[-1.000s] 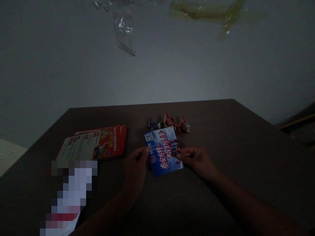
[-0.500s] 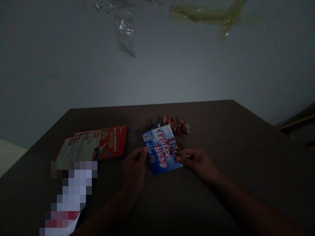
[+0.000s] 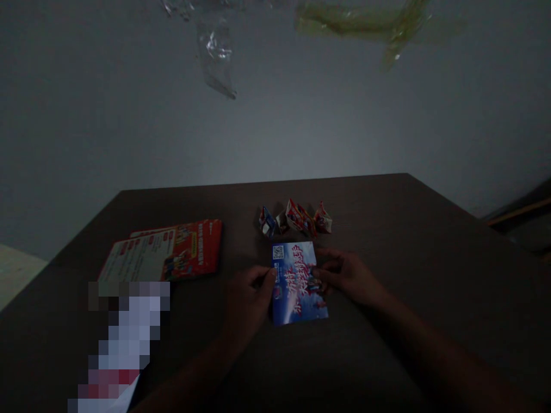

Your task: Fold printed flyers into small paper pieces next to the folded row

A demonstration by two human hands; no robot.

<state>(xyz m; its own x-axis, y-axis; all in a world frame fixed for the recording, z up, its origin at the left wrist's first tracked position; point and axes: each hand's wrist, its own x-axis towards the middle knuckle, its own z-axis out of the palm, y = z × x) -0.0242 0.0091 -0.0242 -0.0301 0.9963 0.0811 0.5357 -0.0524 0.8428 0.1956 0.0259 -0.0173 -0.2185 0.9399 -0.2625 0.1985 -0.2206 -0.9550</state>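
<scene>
A blue printed paper sheet with a QR code and red-and-white lettering is held between my two hands, over the table. My left hand pinches its left edge, thumb on top. On the opposite edge, my right hand grips it between thumb and fingers; some fingertips are hidden behind the paper. Just beyond the sheet stand several small folded paper shapes, red, white and blue, in a loose row.
To the left lies a stack of red-and-white printed leaflets. Nearer, a blurred-out white item partly overlaps them. The dark table meets a grey wall bearing yellowish tape and a clear plastic piece.
Both hands have brought the blue sheet slightly nearer and to the right, turning it straighter. More of the folded paper shapes now shows behind it.
</scene>
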